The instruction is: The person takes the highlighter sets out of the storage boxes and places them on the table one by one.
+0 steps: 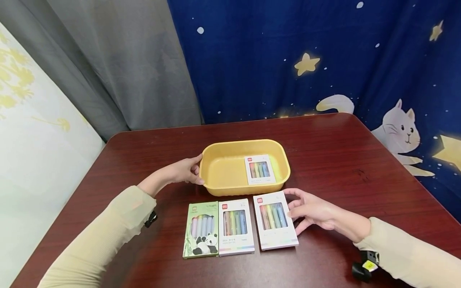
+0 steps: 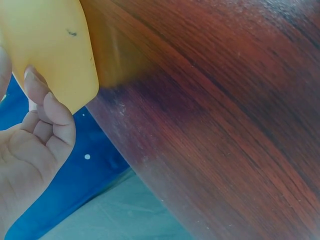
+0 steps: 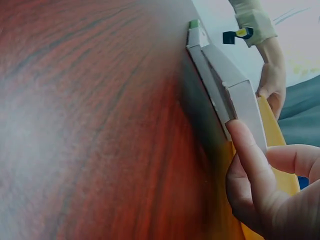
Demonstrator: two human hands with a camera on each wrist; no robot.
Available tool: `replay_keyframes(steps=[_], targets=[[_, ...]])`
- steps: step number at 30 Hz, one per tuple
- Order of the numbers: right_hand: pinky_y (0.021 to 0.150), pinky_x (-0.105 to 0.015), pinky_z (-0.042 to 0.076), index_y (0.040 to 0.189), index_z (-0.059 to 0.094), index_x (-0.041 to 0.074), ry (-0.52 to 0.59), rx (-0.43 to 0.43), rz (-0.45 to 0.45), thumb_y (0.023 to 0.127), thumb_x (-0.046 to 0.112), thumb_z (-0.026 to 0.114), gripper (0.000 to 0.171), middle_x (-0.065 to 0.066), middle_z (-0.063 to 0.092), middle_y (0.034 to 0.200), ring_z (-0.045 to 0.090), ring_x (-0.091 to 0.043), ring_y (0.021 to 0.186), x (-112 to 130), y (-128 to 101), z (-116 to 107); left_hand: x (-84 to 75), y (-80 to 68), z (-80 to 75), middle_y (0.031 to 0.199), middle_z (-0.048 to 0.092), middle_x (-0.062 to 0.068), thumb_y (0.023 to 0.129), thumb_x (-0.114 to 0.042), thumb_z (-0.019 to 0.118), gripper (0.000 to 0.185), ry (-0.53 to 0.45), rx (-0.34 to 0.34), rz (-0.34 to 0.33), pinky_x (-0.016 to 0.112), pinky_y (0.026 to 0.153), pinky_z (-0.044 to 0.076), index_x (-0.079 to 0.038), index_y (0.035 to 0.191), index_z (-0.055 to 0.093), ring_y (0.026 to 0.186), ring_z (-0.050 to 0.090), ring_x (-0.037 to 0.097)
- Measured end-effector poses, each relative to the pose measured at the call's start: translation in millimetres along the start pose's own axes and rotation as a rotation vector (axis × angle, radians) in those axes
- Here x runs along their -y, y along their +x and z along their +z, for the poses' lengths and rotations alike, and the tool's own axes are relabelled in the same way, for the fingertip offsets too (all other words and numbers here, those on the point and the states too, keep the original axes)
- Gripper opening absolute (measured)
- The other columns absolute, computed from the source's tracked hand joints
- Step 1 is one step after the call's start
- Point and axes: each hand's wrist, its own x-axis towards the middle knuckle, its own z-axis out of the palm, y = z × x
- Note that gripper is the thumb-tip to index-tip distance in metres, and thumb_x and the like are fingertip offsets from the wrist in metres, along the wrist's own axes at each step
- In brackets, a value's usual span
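My left hand (image 1: 185, 171) grips the left end of a yellow plastic basin (image 1: 225, 187), its thumb near the front corner; in the left wrist view several fingers (image 2: 62, 112) curl beside the basin's outer wall. Between thumb and fingers, my right hand (image 1: 311, 210) pinches the right edge of a white box of coloured pens (image 1: 275, 236). This box looks slightly raised from the table, in front of the basin. Another white pen box (image 1: 260, 179) lies inside the basin at its right. In the right wrist view, the held box (image 3: 247, 102) is seen edge-on.
A second white pen box (image 1: 237, 246) lies left of the held one, against a green pen box with a panda (image 1: 191, 240). All are on a dark red wooden table (image 1: 155, 144). Behind it hang grey (image 1: 144, 64) and blue starry curtains (image 1: 252, 60).
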Motion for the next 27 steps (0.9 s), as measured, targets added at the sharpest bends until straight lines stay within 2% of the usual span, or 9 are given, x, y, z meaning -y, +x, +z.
replay_keyframes(steps=[6, 12, 27], targets=[[0.062, -0.049, 0.052, 0.14, 0.012, 0.0, -0.043, -0.033, 0.014, 0.078, -0.004, 0.056, 0.076, -0.017, 0.055, 0.097, 0.064, -0.027, 0.081, -2.3, 5.6, 3.8, 1.1, 0.8, -0.6, 0.073, 0.045, 0.004, 0.081, -0.015, 0.069, 0.095, -0.003, 0.001, -0.001, 0.028, 0.061, 0.039, -0.001, 0.146, 0.001, 0.068, 0.044, 0.017], [0.066, -0.046, 0.052, 0.14, 0.013, -0.003, -0.079, -0.06, 0.013, 0.079, -0.005, 0.056, 0.075, -0.015, 0.053, 0.092, 0.062, -0.023, 0.078, -1.6, 8.8, 9.7, 1.6, 1.3, -1.1, 0.073, 0.046, 0.004, 0.081, -0.014, 0.069, 0.095, -0.013, 0.005, -0.003, 0.028, 0.062, 0.039, -0.001, 0.146, 0.001, 0.069, 0.044, 0.017], [0.065, -0.039, 0.054, 0.136, 0.021, -0.008, -0.244, -0.147, 0.01, 0.081, -0.008, 0.057, 0.065, -0.012, 0.048, 0.083, 0.055, -0.017, 0.07, 2.6, 14.9, 19.0, 2.4, 0.9, -0.7, 0.073, 0.046, 0.004, 0.081, -0.015, 0.07, 0.096, -0.009, -0.001, -0.005, 0.028, 0.061, 0.039, -0.002, 0.147, 0.002, 0.068, 0.044, 0.017]])
